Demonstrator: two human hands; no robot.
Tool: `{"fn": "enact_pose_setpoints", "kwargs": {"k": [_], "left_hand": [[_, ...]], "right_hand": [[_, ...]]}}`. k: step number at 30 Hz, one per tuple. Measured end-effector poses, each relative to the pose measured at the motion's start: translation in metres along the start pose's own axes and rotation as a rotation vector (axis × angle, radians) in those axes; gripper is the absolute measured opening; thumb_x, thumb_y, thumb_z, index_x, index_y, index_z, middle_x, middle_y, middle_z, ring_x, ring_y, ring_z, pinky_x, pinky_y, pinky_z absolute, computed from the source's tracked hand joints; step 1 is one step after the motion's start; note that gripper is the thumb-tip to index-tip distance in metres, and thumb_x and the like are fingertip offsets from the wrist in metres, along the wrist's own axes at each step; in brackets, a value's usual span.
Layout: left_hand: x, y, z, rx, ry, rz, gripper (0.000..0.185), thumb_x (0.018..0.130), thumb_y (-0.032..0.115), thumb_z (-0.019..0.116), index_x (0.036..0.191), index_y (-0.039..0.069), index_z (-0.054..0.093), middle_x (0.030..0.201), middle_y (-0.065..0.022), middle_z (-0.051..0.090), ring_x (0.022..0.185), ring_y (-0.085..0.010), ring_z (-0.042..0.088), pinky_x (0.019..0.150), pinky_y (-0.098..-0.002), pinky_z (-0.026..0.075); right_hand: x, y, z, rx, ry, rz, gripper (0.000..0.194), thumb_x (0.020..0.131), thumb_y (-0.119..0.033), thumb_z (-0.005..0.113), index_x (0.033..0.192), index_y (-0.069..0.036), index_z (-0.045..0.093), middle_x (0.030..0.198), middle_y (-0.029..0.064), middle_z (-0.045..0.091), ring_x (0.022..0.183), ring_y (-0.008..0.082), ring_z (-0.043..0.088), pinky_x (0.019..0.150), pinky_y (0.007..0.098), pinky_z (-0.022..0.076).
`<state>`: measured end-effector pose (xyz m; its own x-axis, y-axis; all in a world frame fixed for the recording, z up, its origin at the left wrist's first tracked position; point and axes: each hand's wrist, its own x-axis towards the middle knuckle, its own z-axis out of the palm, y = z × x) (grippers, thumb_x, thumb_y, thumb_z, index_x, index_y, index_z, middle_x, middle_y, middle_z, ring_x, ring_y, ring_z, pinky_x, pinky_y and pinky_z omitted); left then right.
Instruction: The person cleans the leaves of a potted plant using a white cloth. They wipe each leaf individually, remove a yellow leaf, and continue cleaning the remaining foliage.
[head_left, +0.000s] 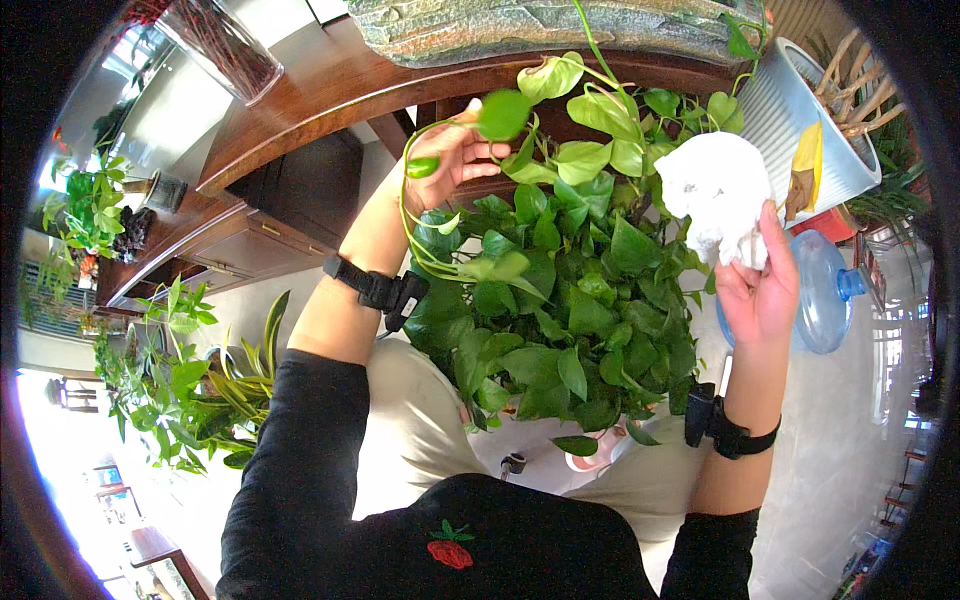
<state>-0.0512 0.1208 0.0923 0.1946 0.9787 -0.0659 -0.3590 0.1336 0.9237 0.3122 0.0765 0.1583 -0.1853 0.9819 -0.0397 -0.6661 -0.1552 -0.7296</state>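
Note:
A bushy pothos plant (570, 300) with many green leaves stands between my knees. My left hand (444, 161) is raised at its upper left, with a trailing pothos vine (409, 217) held near the thumb and looping down past my wrist. One blurred leaf (502, 115) shows just beyond the fingertips. At the plant's upper right, my right hand (761, 300) grips a bunched white cloth (716, 187) between thumb and fingers. Lighter pothos leaves (585, 161) hang between the two hands. The plant's pot is hidden by foliage.
A ribbed pale planter (802, 142) stands right of the cloth, above a blue water jug (821, 292). Ahead runs a dark wooden counter (322, 97) bearing a glass vase (221, 49) and a stone-textured trough (525, 34). More potted plants (180, 375) stand at left.

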Motion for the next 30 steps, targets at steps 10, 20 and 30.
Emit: {"fn": "enact_pose_setpoints", "kwargs": {"k": [10,20,30], "left_hand": [[0.068,0.022,0.003,0.108,-0.240,-0.124,0.036,0.090,0.017,0.052,0.119,-0.004,0.052,0.115,-0.0139,0.061,0.112,-0.0262,0.057,0.088,-0.0342,0.051],[0.061,-0.143,-0.046,1.265,-0.309,0.071,0.036,0.073,0.016,0.065,0.108,0.004,0.063,0.089,-0.0124,0.066,0.083,-0.0224,0.062,0.075,-0.0383,0.048],[0.020,-0.104,0.008,0.824,-0.650,-0.261,0.048,0.075,0.030,0.070,0.113,0.002,0.059,0.090,-0.0054,0.065,0.077,-0.0155,0.055,0.068,-0.0316,0.045]], "right_hand": [[0.000,0.004,-0.017,-0.011,-0.098,0.035,0.027,0.094,-0.022,0.052,0.116,-0.007,0.055,0.103,0.0023,0.063,0.057,0.0022,0.046,0.037,0.0185,0.0202],[0.000,0.005,-0.018,-0.047,-0.010,0.038,0.029,0.094,-0.020,0.052,0.120,-0.005,0.054,0.102,0.0021,0.063,0.056,0.0024,0.043,0.039,0.0190,0.0205],[-0.002,0.005,-0.010,-0.035,0.053,0.008,0.029,0.093,-0.018,0.054,0.118,-0.005,0.056,0.103,0.0019,0.063,0.057,0.0026,0.043,0.040,0.0195,0.0211]]}}
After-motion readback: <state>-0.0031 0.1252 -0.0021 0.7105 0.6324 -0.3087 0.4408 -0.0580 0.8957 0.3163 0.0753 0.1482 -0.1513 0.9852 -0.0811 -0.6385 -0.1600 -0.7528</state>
